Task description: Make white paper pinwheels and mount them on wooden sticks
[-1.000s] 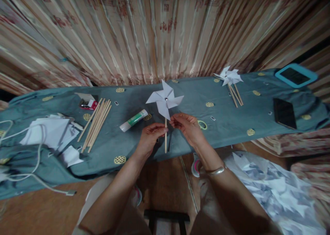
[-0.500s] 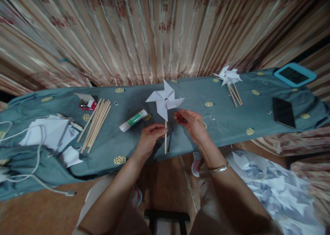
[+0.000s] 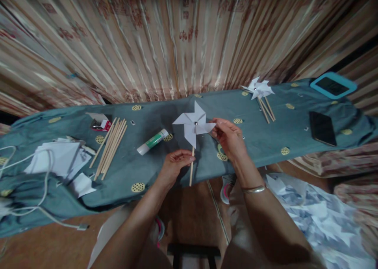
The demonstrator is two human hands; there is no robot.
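A white paper pinwheel [image 3: 190, 128] stands out in the middle, upright on a thin wooden stick, with a shiny pin at its centre. My left hand [image 3: 177, 164] pinches the stick below the blades. At the tip of the right-hand blade are the curled fingers of my right hand [image 3: 228, 135], thumb and forefinger closed against the paper. Left of the pinwheel lies a glue stick [image 3: 152, 141] with a green label. Further left is a bundle of wooden sticks [image 3: 110, 149] beside a small red box of pins [image 3: 100, 124].
White paper sheets [image 3: 54, 157] and a white cable [image 3: 44, 182] lie at the left. Finished pinwheels [image 3: 260, 89], a black phone [image 3: 322, 128] and a blue-framed tablet [image 3: 333, 85] are at the right. A bag of paper pieces [image 3: 321, 218] stands below the table's right side.
My right hand has come up to the pinwheel's right blade and closed on its tip. The pinwheel and my left hand sit slightly lower and further right in view.
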